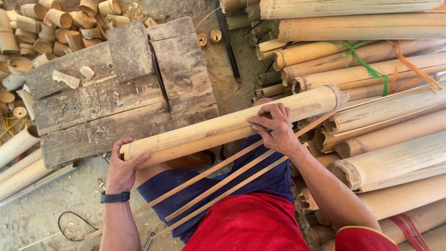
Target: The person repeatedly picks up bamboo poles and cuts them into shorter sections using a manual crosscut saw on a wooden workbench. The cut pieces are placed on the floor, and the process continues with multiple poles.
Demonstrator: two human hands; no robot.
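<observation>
Red cloth [251, 223] and blue shorts [260, 181] fill the foreground as we look down on a long bamboo pole [232, 128] laid across our lap. Our left hand [121, 169] cups the pole's near cut end, thumb over the rim, fingers wrapped beneath. Our right hand [275, 128] is closed over the pole farther along, fingers spread across its top. Three thin bamboo strips [223, 179] lie slantwise under the right hand and across the shorts.

We judge the pole stiff, hollow and fairly light, its skin smooth enough to slip; a grasp at the end and near the middle looks soundest. The strips look springy and easily snapped.

Beyond the left hand sits a worn plank bench [121, 102] with chips on it. Past that, short cut bamboo rings [51, 25] lie heaped; whether anything sits inside them we cannot tell. Right of the right hand, more poles [385, 116] are stacked.
</observation>
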